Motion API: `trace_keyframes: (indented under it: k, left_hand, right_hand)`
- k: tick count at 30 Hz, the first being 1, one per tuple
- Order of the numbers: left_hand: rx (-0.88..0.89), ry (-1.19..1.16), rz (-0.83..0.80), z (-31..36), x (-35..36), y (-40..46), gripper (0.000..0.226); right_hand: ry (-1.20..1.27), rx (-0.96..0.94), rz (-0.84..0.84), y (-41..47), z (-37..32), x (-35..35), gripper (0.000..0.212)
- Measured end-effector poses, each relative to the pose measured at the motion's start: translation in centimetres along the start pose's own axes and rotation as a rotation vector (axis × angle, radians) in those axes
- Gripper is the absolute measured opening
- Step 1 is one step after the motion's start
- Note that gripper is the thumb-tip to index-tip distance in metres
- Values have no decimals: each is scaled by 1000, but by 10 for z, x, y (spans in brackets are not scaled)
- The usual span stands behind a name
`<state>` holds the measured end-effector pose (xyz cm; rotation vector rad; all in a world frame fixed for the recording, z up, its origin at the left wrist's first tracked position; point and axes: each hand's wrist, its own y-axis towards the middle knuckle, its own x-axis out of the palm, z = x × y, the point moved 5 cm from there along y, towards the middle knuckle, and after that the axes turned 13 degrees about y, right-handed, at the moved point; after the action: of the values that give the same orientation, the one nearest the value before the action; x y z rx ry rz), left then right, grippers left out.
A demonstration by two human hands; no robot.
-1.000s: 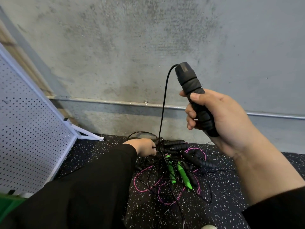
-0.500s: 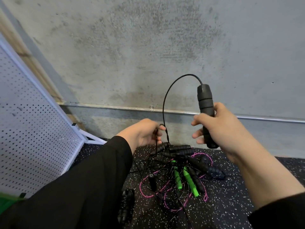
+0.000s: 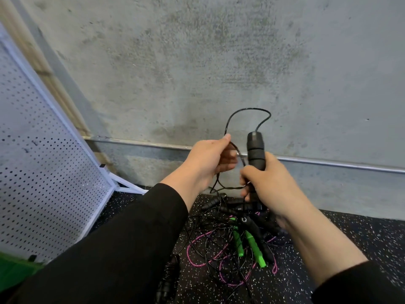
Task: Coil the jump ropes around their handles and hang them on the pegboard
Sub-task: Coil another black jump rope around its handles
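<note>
Both hands [image 3: 206, 159] hold rope [image 3: 245, 110] near wall [image 3: 197, 62].

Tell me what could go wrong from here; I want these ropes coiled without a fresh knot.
The black cord runs from the black handle in the right hand through the left hand down into the tangled pile on the floor. Winding now could drag the green handles and pink rope up with it. The loose loop above the handle may also kink rather than lie flat.
</note>
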<state>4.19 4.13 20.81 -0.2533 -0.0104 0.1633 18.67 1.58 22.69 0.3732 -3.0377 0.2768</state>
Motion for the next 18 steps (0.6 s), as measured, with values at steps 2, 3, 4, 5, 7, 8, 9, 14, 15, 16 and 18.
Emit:
trace_keyframes:
  k: [2, 3, 4, 5, 7, 8, 9, 14, 15, 16, 18]
  left_hand:
    - [11, 183, -120, -4, 3, -4, 29]
    - [33, 316, -212, -9, 6, -7, 26]
    - [57, 463, -305, -17, 8, -9, 23]
    - [86, 619, -396, -24, 10, -12, 21]
    - [152, 906, -548, -39, 13, -16, 17]
    - [167, 1004, -591, -44, 14, -18, 18]
    - [174, 1078, -596, -47, 14, -19, 21]
    - [213, 1056, -395, -47, -2, -6, 27]
    - [195, 953, -352, -44, -5, -5, 27]
    - [167, 814, -298, -42, -9, -3, 28]
    - [112, 513, -188, -33, -14, -3, 29]
  right_hand:
    - [73, -51, 62, 2, -6, -8, 14]
    - [113, -64, 81, 2, -8, -11, 13]
    - [153, -70, 93, 3, -10, -13, 14]
    - [198, -74, 98, 2, -12, -15, 13]
    - [274, -91, 96, 3, -16, -16, 11]
    - [288, -110, 91, 4, -19, -17, 11]
    - [296, -131, 86, 4, -22, -17, 12]
    - [303, -143, 91, 7, -30, -24, 15]
    - [253, -131, 90, 8, -30, -25, 14]
    - [181, -120, 90, 10, -27, -28, 13]
    - [22, -88, 84, 14, -18, -30, 12]
